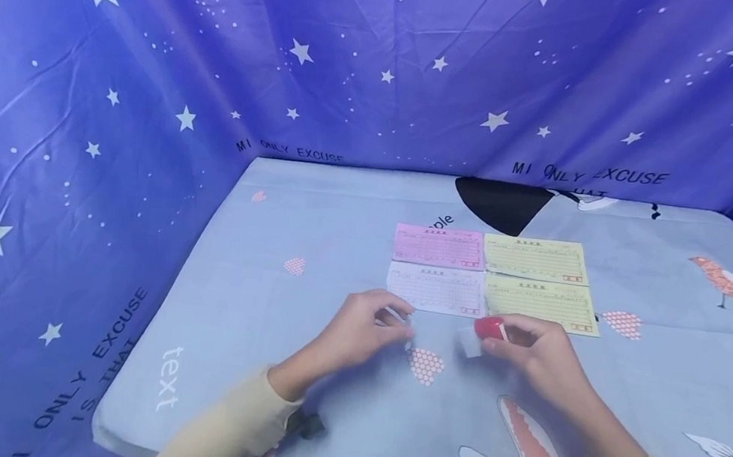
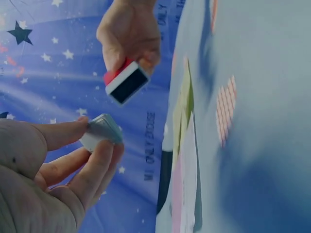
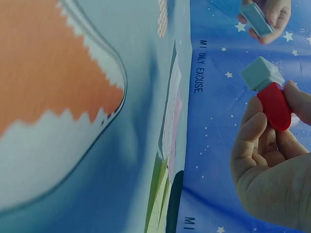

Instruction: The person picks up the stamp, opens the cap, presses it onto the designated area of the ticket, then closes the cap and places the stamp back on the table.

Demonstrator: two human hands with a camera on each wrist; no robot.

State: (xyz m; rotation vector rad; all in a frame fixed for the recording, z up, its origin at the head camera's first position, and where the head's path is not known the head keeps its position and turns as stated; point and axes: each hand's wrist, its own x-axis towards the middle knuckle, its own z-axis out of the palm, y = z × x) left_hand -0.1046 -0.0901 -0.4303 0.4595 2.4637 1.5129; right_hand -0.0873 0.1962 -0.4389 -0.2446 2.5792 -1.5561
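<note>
My right hand (image 1: 538, 354) holds a stamp by its red handle (image 3: 276, 108). The stamp's whitish block (image 3: 261, 74) sticks out past the fingers, and its flat dark face (image 2: 129, 88) shows in the left wrist view. Between thumb and fingertips, my left hand (image 1: 365, 330) pinches a small pale cap (image 2: 102, 132), apart from the stamp. Both hands are over the table just in front of four-cornered paper slips: a pink slip (image 1: 437, 247) and a white slip (image 1: 435, 291) on the left, an upper yellow slip (image 1: 534, 260) and a lower yellow slip (image 1: 541, 306) on the right.
A pale blue cloth (image 1: 314, 215) printed with hearts, birds and words covers the table. Behind and to the left hangs a purple-blue curtain (image 1: 381, 102) with white stars. The slips lie edge to edge near the table's middle.
</note>
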